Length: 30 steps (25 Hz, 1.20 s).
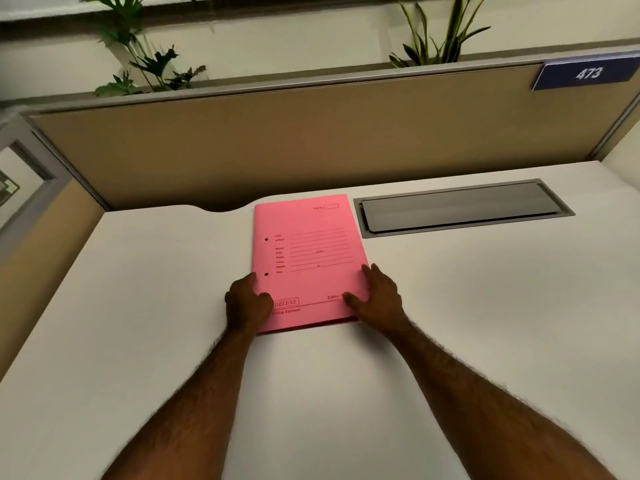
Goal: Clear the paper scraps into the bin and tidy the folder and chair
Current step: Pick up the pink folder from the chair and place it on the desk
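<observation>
Pink file folder (308, 258) lies closed and flat on the white desk (485, 323), printed cover up, near the rear edge. Contents not visible; whether it holds any papers cannot be told.

Left hand (247, 303) at the folder's lower left corner: fingers curled, knuckles up, thumb lying on the cover near the "DELUXE" print. Whether the fingertips grip under the edge cannot be told.

Right hand (379, 296) at the lower right corner: fingers loosely spread and flat, thumb on the cover, other fingers along the right edge. Pressing rather than pinching, as far as visible.

Just right of the folder, apart from it: grey cable-tray flap (460, 207) set in the desk, lid shut. Behind: tan partition (277, 143), blue sign "473" (587, 74), green plants (149, 64) above.
</observation>
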Motion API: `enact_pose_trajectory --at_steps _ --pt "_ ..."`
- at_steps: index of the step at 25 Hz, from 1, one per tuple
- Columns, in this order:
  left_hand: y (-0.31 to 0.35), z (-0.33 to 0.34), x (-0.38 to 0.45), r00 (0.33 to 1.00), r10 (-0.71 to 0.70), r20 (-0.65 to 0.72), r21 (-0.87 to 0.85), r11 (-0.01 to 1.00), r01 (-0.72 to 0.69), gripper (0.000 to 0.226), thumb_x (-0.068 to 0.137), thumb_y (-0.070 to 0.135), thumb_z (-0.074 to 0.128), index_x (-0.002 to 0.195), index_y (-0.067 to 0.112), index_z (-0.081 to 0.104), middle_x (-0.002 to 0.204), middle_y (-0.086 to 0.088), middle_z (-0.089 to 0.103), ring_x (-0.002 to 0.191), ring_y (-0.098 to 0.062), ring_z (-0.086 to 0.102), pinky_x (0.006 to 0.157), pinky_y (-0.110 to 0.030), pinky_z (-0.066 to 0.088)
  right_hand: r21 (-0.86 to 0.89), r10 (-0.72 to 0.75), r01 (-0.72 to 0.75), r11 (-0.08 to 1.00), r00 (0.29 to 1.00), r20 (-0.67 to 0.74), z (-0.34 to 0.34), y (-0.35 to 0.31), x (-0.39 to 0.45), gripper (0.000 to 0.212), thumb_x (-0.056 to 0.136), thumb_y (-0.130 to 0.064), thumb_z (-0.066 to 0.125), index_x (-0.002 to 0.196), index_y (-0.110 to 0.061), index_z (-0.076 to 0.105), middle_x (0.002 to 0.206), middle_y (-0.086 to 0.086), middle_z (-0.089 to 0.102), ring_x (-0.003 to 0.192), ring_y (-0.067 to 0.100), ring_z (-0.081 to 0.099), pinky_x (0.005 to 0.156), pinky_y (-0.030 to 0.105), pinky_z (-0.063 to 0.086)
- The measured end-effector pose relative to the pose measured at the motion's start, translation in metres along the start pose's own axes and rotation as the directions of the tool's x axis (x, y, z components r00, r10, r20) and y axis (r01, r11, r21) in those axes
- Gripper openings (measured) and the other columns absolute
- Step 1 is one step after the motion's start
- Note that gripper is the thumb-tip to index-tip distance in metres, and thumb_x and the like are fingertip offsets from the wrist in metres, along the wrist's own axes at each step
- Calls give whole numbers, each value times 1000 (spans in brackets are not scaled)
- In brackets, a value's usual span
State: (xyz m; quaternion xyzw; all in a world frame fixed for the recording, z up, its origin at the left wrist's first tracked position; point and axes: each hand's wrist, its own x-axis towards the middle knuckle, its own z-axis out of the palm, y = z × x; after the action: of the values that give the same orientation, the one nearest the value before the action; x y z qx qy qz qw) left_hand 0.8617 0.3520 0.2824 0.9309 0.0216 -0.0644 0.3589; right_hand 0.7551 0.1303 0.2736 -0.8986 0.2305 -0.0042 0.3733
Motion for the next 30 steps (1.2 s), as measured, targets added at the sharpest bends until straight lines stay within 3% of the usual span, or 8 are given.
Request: enact_pose_trajectory --at_steps 3,7,18,25,30 --pt "-2 -2 -14 1000 12 14 120 993 -14 60 83 16 65 139 8 46 137 -14 52 123 -35 50 104 -47 40 -127 -19 21 992 1000 14 6 -1 -1 87 85 -58 59 151 -17 20 160 10 18 144 33 21 113 52 26" --pt "-2 -10 -35 993 102 61 259 959 -114 59 86 23 63 141 10 43 141 -12 48 126 -32 48 106 -45 37 -146 -53 52 988 999 -4 7 0 -21 84 84 -56 62 149 -16 27 158 9 26 142 31 27 112 50 28" --pt "2 -53 -140 886 464 13 307 841 -445 45 92 31 58 126 2 57 127 -18 60 117 -35 54 101 -44 39 -237 -261 216 947 948 -180 -15 -8 -132 74 78 -51 67 140 -17 44 140 8 51 126 29 47 101 41 40" --pt "-30 -79 -229 889 454 53 337 830 -444 54 95 39 50 139 8 46 147 -14 43 137 -29 37 113 -42 23 -261 -224 177 949 960 -165 -16 -8 -231 78 83 -56 61 146 -19 35 155 6 33 142 25 30 113 40 27" --pt "-64 -92 -306 884 459 92 369 809 -458 55 97 44 43 142 12 42 153 -12 35 142 -26 29 116 -42 18 -229 -236 187 955 950 -204 -12 1 -318 75 83 -55 61 146 -21 36 155 4 32 143 22 26 114 39 24"
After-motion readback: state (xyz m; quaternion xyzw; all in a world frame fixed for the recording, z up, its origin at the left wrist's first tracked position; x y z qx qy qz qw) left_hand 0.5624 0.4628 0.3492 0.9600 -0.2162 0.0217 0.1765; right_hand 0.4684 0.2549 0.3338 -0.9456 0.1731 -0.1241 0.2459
